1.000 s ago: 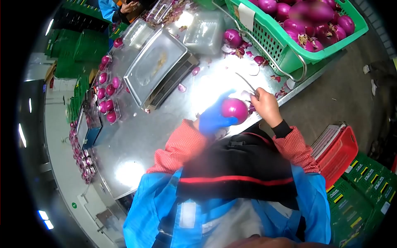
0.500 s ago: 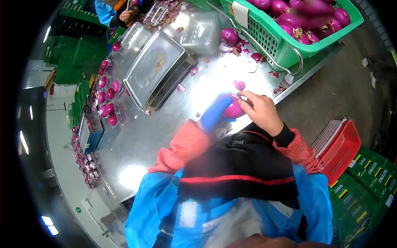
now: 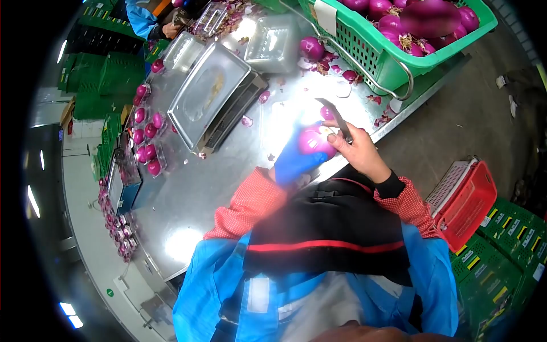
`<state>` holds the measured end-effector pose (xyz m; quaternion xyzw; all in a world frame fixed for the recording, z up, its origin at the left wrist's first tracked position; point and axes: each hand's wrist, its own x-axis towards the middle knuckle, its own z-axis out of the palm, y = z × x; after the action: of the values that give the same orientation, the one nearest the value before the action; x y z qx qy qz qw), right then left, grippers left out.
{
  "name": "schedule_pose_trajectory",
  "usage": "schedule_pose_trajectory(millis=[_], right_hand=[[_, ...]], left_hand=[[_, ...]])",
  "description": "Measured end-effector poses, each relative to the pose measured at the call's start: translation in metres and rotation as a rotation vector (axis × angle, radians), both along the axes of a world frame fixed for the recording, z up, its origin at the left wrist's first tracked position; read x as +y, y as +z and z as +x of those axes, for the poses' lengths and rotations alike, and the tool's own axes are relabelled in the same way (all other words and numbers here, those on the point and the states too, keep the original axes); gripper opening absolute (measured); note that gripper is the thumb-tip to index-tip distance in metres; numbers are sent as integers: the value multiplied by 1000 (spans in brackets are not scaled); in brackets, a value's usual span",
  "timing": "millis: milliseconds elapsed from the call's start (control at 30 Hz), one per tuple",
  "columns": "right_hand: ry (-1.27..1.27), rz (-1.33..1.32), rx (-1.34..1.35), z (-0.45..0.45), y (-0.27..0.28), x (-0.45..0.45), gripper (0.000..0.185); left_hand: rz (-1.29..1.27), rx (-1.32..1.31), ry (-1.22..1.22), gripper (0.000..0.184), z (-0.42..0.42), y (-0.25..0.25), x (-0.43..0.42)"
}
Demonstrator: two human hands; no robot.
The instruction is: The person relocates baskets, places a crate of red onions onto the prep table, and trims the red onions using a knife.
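My left hand (image 3: 293, 157), in a blue glove, is wrapped round a peeled red onion (image 3: 313, 141) above the metal table's front edge. My bare right hand (image 3: 360, 149) grips a small curved knife (image 3: 341, 122), its blade pointing up and away from me. The thumb and fingertips of that hand touch the onion's right side, where a pale spot shows. Just beyond the onion, a piece of purple skin (image 3: 326, 112) lies on the table (image 3: 216, 188). Glare blurs part of the blue glove.
A scale (image 3: 211, 94) stands left of centre, with clear plastic trays (image 3: 272, 43) behind it. Packed onions (image 3: 149, 153) line the left. At the upper right is a green basket (image 3: 376, 68) of onions; a red basket (image 3: 470, 205) is at right. A co-worker's hand (image 3: 171, 29) shows at top left.
A piece of purple skin has come to lie beyond the onion. The knife blade has swung upright in my right hand, which has moved in against the onion.
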<state>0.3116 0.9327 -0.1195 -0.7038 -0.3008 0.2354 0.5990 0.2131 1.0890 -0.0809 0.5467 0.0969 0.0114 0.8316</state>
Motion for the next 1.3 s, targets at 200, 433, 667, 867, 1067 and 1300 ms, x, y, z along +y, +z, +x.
schedule_pose_trajectory(millis=[200,433,667,867,1067,1300], right_hand=[[-92,-231,-364,-9,23,0,42],[-204,-316,-872,-15,28,8,24],[-336,-482,-703,11,-4,-3,21],[-12,111,-21,22,-3,2,22],[169,90,405,28,33,-8,22],[101,56,356,14,46,-26,22]], left_hand=[[46,92,61,80,1,-6,-5],[1062,-104,61,64,8,-8,-1],[883,26,55,72,-3,-4,-6],[278,34,-145,98,-2,-4,7],[281,83,-277,90,-5,-8,13],[-105,207,-32,62,-5,-7,11]])
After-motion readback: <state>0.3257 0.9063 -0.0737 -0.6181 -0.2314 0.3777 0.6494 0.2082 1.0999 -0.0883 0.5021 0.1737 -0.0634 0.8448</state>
